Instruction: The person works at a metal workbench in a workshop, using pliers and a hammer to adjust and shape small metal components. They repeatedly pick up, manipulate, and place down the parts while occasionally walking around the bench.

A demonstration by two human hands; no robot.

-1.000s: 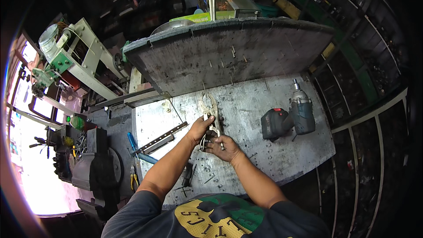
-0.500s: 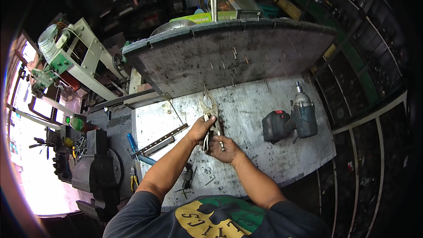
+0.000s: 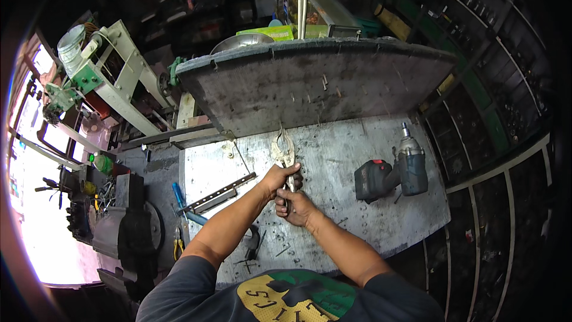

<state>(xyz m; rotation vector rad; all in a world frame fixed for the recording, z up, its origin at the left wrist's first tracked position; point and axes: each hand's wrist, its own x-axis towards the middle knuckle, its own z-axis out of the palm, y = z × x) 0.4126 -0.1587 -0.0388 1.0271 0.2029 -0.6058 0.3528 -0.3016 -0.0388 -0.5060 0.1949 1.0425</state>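
My left hand grips silver locking pliers near the head, its thumb laid across them. Just below it, my right hand has its fingers wrapped round the handles. The large curved jaws point away from me over the metal worktop, toward an upright scuffed steel plate. Left of my hands lie a perforated metal bar, blue-handled tools and yellow-handled pliers; small dark metal pieces lie near my forearms. A dark cordless impact wrench lies to the right.
At the left stand a cream-painted machine, a dark bench vise and a rack of hand tools. Metal shelving and racks run along the right. Behind the plate are a metal bowl and a glass-sided box.
My fingers have closed further round the pliers, and the handles that stood apart are now mostly covered by my hands. The view has shifted slightly, the bench appearing a little lower.
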